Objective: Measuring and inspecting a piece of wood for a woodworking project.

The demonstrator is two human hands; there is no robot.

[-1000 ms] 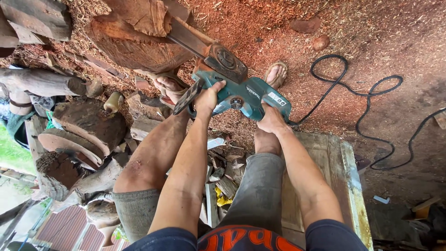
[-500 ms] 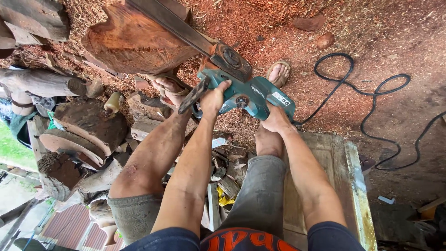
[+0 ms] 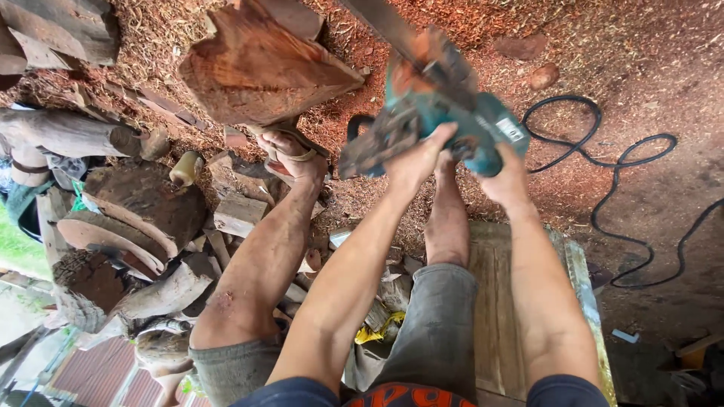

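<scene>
While we sit above the sawdust floor (image 3: 664, 60), a pile of logs (image 3: 113, 218) lies at its left edge and a big reddish wood block (image 3: 256, 68) stands beyond our left foot (image 3: 290, 154). Our left hand (image 3: 415, 162) curls shut around the front handle of the teal chainsaw (image 3: 445, 120); our right hand (image 3: 505, 177) grips its rear. A black cable (image 3: 626, 166) loops to the right.

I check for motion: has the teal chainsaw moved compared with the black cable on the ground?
Yes. The teal chainsaw has lifted and swung toward the black cable.
</scene>
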